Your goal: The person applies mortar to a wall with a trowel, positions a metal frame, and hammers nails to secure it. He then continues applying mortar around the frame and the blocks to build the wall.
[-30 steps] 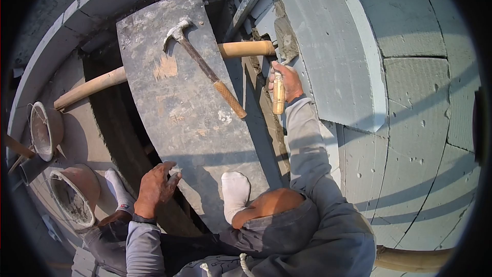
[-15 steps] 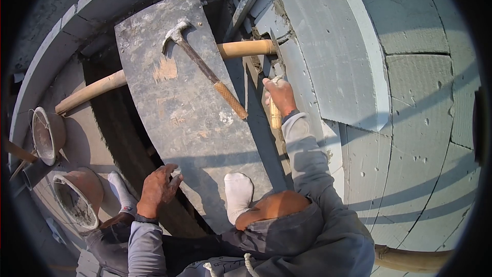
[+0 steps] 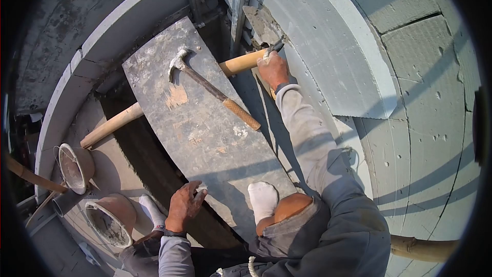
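Note:
My right hand point(image 3: 273, 70) is closed around the handle of a trowel point(image 3: 261, 24). The trowel's mortar-smeared blade lies by the edge of the grey block wall point(image 3: 328, 36), just beyond a bamboo pole point(image 3: 243, 63). My left hand point(image 3: 185, 206) hovers over the near left edge of the metal-faced board point(image 3: 205, 143); its fingers are loosely curled and apart, with pale fingertips and nothing plainly held. A claw hammer point(image 3: 205, 82) with a ribbed tan handle rests on the board between my hands.
Two mortar-crusted buckets, an upper bucket point(image 3: 74, 168) and a lower bucket point(image 3: 110, 220), stand at left. A dark gap point(image 3: 148, 149) runs beside the board. My white-socked foot point(image 3: 263, 201) is on the board. A curved wall point(image 3: 128, 15) rises behind; a metal upright point(image 3: 240, 7) stands near the trowel.
My right hand has moved forward, and the trowel blade has turned from edge-on to showing its mortar-covered face. The view has shifted, while my left hand keeps nearly the same pose.

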A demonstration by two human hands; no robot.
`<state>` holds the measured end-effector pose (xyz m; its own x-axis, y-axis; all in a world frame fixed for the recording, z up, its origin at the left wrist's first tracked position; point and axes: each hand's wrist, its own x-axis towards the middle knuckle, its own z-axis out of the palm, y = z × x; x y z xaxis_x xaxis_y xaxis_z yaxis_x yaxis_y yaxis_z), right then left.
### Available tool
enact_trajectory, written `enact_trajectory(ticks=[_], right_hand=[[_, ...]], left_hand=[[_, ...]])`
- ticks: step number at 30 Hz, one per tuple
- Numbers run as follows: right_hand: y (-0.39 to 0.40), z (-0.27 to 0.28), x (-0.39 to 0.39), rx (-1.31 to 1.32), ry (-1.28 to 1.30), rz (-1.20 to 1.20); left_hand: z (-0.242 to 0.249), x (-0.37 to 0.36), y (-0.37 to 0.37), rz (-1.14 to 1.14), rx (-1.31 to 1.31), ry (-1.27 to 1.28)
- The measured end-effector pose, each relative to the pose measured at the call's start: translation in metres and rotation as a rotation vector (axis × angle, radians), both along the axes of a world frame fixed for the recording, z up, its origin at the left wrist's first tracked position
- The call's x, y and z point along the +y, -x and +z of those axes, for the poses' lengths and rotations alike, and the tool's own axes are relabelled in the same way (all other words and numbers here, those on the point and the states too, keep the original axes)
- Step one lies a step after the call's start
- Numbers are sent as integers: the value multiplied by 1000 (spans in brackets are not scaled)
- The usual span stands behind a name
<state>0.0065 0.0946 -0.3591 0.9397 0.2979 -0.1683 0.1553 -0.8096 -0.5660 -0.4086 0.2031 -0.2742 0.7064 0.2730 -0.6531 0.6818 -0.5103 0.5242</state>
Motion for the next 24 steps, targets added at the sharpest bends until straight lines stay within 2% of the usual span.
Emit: enact_trajectory(ticks=[9, 21, 24], right_hand=[[11, 13, -10, 34, -36, -31], [9, 20, -33, 0, -57, 42], [4, 19, -37, 98, -132, 11]], left_hand=[[1, 0, -2, 7, -38, -9], [0, 1, -1, 1, -22, -7], [1, 1, -3, -6, -32, -7]])
